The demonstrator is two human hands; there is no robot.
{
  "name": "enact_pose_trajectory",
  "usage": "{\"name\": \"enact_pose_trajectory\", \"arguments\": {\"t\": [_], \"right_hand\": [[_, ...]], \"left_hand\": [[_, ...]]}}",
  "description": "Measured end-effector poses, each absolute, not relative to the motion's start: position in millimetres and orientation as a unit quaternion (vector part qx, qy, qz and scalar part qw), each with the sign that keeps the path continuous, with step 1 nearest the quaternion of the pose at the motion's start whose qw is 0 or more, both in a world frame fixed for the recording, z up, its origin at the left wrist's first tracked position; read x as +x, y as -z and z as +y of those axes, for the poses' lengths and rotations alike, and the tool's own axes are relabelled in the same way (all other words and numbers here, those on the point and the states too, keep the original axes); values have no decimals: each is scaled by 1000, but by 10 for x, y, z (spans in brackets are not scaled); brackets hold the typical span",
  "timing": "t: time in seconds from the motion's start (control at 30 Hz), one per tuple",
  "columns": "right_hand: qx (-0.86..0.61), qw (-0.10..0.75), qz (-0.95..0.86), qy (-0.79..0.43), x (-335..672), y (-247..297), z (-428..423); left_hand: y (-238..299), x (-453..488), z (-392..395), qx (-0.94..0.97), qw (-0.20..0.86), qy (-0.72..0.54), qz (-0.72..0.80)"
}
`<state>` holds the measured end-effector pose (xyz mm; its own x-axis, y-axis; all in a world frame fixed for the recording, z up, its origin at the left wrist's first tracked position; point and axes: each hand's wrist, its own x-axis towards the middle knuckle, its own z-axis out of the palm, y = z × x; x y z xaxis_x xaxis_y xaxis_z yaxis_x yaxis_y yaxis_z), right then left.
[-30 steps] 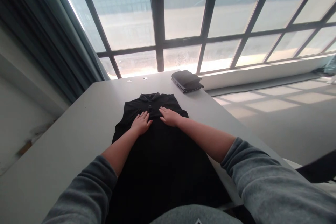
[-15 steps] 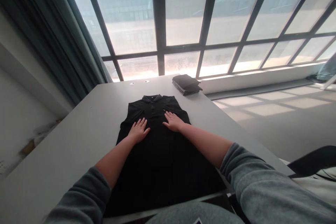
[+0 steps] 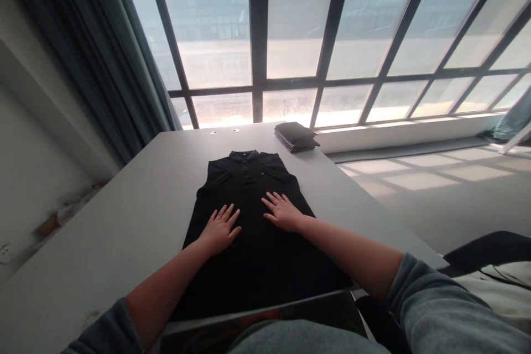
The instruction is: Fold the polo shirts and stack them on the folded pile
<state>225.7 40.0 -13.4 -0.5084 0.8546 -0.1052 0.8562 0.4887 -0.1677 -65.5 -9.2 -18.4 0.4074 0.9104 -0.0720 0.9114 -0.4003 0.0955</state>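
A black polo shirt (image 3: 253, 254) lies spread flat, its collar toward the window and its hem at the table's near edge. The sleeves look tucked in at the sides, and a small mark shows on the right chest. On the left half of the shirt rests my left hand (image 3: 219, 229), flat with the fingers spread. My right hand (image 3: 282, 211) lies palm down on the right half, a little farther from me, its fingers also apart. Neither hand grips the fabric.
The shirt is on a white table (image 3: 136, 210). A stack of folded dark clothes (image 3: 296, 135) sits at the far right corner. Behind are a large window (image 3: 290, 16) and a grey curtain (image 3: 95, 50). A black and white item (image 3: 493, 257) stands right of the table.
Both hands have slid down the shirt toward me, away from the chest, with fingers spread wider. The shirt still lies flat. The camera view has shifted slightly.
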Motion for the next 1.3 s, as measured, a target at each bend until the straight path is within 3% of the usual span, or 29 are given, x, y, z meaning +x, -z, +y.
{"name": "enact_pose_trajectory", "arguments": {"t": [0.2, 0.4, 1.0, 1.3], "right_hand": [[431, -12, 895, 114, 2392, 114, -394], [456, -23, 880, 130, 2702, 116, -936], [542, -60, 831, 108, 3002, 234, -1012], [613, -35, 787, 61, 3273, 410, -996]], "left_hand": [[220, -806, -824, 884, 68, -9, 462], [373, -1093, -1247, 866, 21, -33, 498], [457, -1270, -1464, 787, 2, -44, 616], [503, -1432, -1602, 743, -4, -31, 669]]}}
